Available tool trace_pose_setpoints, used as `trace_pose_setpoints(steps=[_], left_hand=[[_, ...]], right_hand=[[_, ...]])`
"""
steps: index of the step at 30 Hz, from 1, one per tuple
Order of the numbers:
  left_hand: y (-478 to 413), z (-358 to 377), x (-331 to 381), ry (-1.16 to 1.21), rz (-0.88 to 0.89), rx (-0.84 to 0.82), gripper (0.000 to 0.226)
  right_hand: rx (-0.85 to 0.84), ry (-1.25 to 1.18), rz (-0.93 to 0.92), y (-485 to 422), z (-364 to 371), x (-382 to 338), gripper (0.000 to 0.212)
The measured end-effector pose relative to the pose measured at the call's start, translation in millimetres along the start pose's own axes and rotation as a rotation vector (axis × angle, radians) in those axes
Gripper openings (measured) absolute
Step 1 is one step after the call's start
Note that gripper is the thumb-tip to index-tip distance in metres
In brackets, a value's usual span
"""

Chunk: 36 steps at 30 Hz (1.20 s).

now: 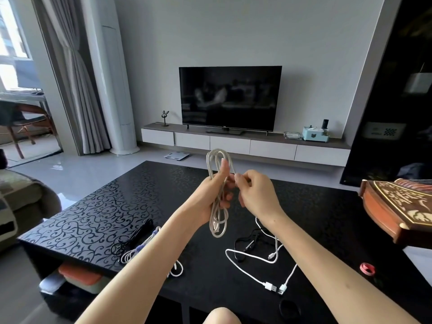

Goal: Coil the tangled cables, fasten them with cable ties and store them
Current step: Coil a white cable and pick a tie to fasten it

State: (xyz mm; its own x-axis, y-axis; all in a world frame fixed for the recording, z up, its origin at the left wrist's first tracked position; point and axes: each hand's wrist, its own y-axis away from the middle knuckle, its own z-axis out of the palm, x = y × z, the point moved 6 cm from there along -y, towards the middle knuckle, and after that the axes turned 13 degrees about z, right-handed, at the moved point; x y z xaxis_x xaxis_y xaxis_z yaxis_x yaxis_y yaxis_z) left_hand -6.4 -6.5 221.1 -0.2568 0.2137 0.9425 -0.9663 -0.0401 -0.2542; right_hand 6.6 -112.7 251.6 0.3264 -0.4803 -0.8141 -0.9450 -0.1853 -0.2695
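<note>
Head view: nearest, a loose white USB cable (270,287) lies on the black surface (93,206). Above it, the left hand (210,195) has its grip curled round the off-white cable coil (216,220), whose long axis stands upright. The right hand (257,195), just right of the coil, pinches a strand at its waist, so a tie would likely go crosswise there; the logo on the TV (230,97) is too small to read.

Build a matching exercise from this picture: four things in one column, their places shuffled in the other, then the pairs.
Things
1. off-white cable coil
2. white USB cable
3. pink roll
4. black cable bundle

Places
A. by the right edge of the table
B. lying loose near the table's middle
C. gripped in the left hand, above the table
D. on the table's left side

Pairs: 1-C, 2-B, 3-A, 4-D
</note>
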Motion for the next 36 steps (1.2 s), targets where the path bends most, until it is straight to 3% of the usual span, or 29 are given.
trace_pose_setpoints(steps=[3,7,11,14,17,19,20,22,25,28,31,36], left_hand=[[-1,8,-4,-0.033,0.011,0.019,0.069],[-4,4,-7,0.070,0.011,0.098,0.045],[-9,-12,1,0.116,0.046,0.275,0.042],[-13,-35,15,0.336,0.072,0.450,0.043],[-16,-55,47,0.653,0.177,0.494,0.040],[-16,-72,74,0.844,0.287,0.515,0.047],[-16,-80,88,0.832,0.341,0.515,0.049],[-12,-94,110,0.556,0.407,0.557,0.049],[-4,-101,126,-0.173,0.451,0.637,0.044],[-5,-80,116,-0.746,0.376,0.464,0.045],[-3,-53,85,-0.779,0.215,0.195,0.061],[3,-21,41,-0.397,0.009,-0.113,0.072]], right_hand=[[0.005,-0.062,0.027,5,6,-5,0.027],[0.074,-0.066,-0.065,18,8,-9,0.020],[-0.097,-0.100,-0.074,28,17,5,0.022],[-0.258,-0.275,0.042,29,19,32,0.026],[-0.375,-0.209,0.127,30,15,67,0.009],[-0.430,-0.208,0.174,34,13,89,0.020],[-0.430,-0.260,0.202,34,11,98,0.022],[-0.432,-0.422,0.237,33,5,106,0.020],[-0.458,-0.662,0.263,24,-1,92,0.022],[-0.460,-0.544,0.139,16,-5,53,0.024],[-0.482,-0.256,-0.015,12,-4,8,0.023],[-0.319,-0.137,-0.145,0,-10,-35,0.018]])
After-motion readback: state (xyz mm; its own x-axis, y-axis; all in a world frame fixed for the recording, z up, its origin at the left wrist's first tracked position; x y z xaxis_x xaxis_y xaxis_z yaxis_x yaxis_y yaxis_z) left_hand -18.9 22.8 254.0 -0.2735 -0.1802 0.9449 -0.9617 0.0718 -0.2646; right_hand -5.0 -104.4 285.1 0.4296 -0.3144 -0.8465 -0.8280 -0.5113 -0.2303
